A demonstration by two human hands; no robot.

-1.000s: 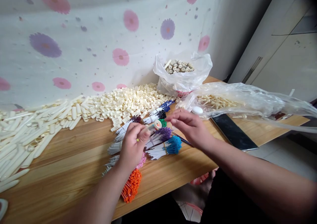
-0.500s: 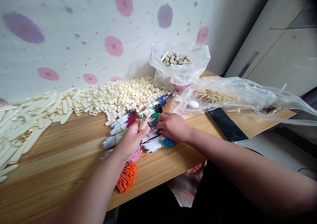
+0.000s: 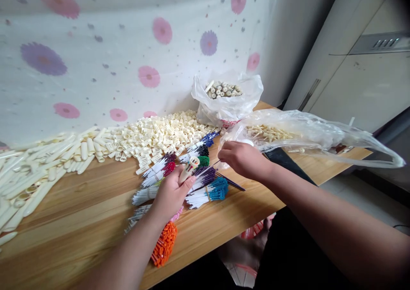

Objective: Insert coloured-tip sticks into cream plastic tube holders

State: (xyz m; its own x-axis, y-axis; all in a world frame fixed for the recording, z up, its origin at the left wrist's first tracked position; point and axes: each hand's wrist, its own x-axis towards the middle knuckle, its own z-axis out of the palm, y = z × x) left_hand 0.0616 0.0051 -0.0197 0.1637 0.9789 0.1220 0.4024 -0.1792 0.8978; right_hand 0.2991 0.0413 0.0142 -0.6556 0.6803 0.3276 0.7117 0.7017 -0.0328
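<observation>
We have the left hand just below centre frame, fingers wrapped round a cream barrel, thumb along its right side. The barrel tilts: long axis runs from lower left, inside the grip, to upper right, slotted end on top and clear of the fingers. Bits of colour show in the slots; too small for us to count.

Right hand sits right of centre, a little higher in frame, fingertips pinched together on what looks like 1 thin stick. Key relation: the stick slants from those fingertips down and left toward the barrel, so the 2 long axes aren't lined up. Barrel's slotted end lies left and slightly below the right fingertips, a gap between. The stick's far end blurs into the purple bundle; we can't tell whether it touches anything there.

Nearest the left thumb: that purple bundle, with the blue bundle just below right and the green bundle just above. Orange bundle is at lower centre, below the left wrist. Slotted cream pieces heap up behind, upper centre; clear plastic bag spreads at right, beyond the right hand.
</observation>
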